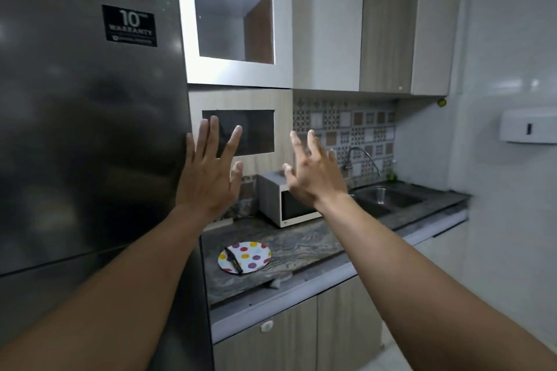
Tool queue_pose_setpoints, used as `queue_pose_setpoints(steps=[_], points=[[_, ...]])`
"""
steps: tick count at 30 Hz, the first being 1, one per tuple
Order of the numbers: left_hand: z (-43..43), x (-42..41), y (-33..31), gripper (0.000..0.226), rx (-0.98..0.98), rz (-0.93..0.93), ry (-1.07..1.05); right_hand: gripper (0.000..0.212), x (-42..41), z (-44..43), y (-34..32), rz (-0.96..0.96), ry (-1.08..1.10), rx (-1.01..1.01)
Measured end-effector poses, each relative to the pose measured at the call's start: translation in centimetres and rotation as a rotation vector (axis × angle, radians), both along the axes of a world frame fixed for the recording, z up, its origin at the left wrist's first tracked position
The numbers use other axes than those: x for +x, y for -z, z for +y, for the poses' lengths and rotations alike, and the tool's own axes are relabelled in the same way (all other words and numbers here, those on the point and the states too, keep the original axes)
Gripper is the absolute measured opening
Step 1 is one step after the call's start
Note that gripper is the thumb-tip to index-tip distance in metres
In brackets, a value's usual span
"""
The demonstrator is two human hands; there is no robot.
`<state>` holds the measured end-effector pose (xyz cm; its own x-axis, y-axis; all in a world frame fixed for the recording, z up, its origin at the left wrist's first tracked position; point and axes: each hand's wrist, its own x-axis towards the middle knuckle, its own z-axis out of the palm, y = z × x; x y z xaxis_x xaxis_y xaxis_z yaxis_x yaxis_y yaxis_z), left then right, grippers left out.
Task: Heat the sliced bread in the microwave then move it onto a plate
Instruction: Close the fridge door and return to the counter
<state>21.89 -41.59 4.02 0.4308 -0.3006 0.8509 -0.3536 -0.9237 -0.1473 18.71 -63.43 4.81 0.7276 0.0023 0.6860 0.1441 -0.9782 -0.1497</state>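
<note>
Fridge door (90,114) fills the left, and beside it the left hand (208,172) is raised, its grip wide and empty. On the counter (301,247) lie the spotted plate (259,252), then the closed microwave (272,199), with the right hand (313,172) spread empty before it. No sliced bread shows anywhere, so heating and plating both seem still to do.

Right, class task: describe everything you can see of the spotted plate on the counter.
The plate is round and white with red, yellow and purple dots. It lies flat on the grey marbled counter, beside the fridge. A dark knife lies across its left side. Nothing else lies on it.
</note>
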Motion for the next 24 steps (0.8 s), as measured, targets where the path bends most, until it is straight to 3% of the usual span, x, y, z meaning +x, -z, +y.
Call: queue_pose_setpoints(steps=[16, 24], points=[[-27.5, 12.3, 2.6, 0.069, -0.043, 0.132, 0.107, 0.07, 9.7, -26.0, 1.7, 0.113, 0.103, -0.02], [-35.6, 20.3, 4.7, 0.064, -0.047, 0.21, 0.093, 0.07, 18.3, -34.7, 4.2, 0.148, 0.094, 0.004]])
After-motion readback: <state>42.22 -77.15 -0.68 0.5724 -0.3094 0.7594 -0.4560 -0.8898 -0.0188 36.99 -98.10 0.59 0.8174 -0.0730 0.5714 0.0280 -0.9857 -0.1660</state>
